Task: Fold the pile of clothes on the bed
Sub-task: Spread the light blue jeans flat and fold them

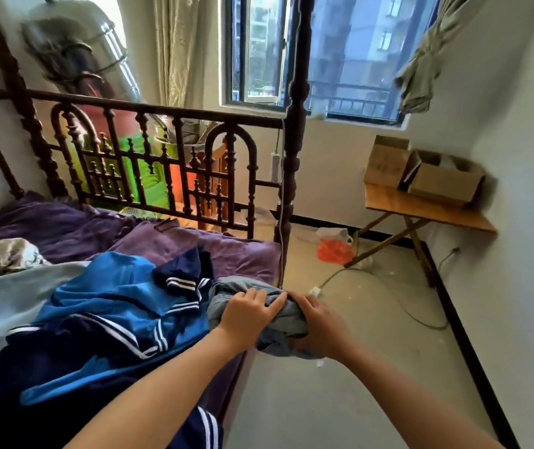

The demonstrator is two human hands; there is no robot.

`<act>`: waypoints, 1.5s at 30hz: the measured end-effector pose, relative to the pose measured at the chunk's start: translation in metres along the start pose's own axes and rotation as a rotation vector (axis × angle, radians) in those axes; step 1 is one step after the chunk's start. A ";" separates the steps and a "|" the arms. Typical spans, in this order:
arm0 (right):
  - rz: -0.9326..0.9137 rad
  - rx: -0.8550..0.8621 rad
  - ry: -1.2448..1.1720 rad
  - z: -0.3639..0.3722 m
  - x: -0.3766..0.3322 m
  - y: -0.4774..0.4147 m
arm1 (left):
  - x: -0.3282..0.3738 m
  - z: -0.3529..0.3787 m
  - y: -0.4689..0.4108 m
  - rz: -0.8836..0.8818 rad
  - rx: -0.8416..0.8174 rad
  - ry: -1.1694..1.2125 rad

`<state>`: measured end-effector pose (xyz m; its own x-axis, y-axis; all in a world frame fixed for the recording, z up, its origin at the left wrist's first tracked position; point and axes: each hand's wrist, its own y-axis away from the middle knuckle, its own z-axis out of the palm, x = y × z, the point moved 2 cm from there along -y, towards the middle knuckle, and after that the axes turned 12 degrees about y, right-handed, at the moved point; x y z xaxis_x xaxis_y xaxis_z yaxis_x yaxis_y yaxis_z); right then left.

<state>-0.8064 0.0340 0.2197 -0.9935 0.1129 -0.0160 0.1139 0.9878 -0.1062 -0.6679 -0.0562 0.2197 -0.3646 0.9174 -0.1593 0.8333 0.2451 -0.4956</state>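
Fingers (260,298) of left hand (247,317) and right hand (322,324) curled around bunched grey garment (225,291) at bed corner (255,254).

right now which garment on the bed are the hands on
The grey garment at the corner of the bed: both the left hand and right hand grip it. The blue and navy striped jacket lies beside it, unheld.

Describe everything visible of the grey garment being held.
The grey garment is soft, faded blue-grey cloth, crumpled in a bunch, unfolded. It sits at the corner of the purple sheet, partly hanging past the bed's edge. The left hand and right hand both grip it; one side meets the blue jacket. Its type cannot be told.
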 end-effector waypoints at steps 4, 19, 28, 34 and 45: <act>0.020 0.005 -0.013 0.009 0.062 -0.043 | -0.006 0.045 -0.062 0.022 0.046 -0.025; -0.125 0.047 -0.007 0.059 0.117 -0.214 | -0.116 0.149 -0.136 -0.075 0.079 0.002; -0.062 0.144 0.110 0.125 0.099 -0.396 | -0.291 0.267 -0.174 -0.186 -0.036 -0.006; 0.027 -0.327 0.229 0.270 0.110 -0.464 | -0.342 0.391 -0.132 -0.491 -0.738 0.193; -0.118 -0.658 0.231 0.259 0.114 -0.464 | -0.318 0.396 -0.112 -0.599 -0.927 0.269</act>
<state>-0.9715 -0.4393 0.0097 -0.9828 -0.0512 0.1773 0.0516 0.8462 0.5304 -0.8095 -0.4992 -0.0121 -0.8003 0.5844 0.1342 0.5816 0.7021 0.4107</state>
